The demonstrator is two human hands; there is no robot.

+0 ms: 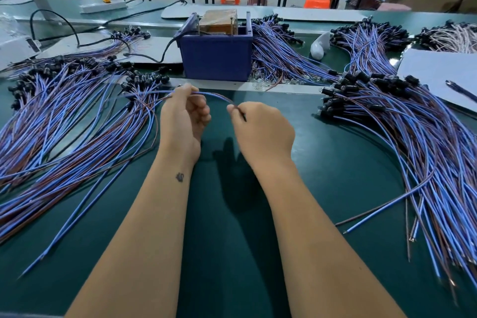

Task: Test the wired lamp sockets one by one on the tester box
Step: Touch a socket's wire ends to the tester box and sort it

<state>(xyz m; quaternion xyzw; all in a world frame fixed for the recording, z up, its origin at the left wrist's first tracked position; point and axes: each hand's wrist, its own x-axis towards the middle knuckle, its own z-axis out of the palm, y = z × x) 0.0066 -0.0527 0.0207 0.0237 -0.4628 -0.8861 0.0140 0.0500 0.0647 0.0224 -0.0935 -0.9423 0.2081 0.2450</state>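
Both my hands, left (pixel 184 111) and right (pixel 260 124), pinch one wire (pixel 214 95); I'd steer its bare ends onto the tester box (pixel 215 57) ahead.

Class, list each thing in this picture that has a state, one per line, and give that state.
Left hand: pinches the held wire pair.
Right hand: pinches the same pair near its end.
Held wire pair: raised off the mat, arched between both hands.
Tester box: upright, untouched, cable attached.
Left pile: lying fanned out.
Right pile: lying fanned out.
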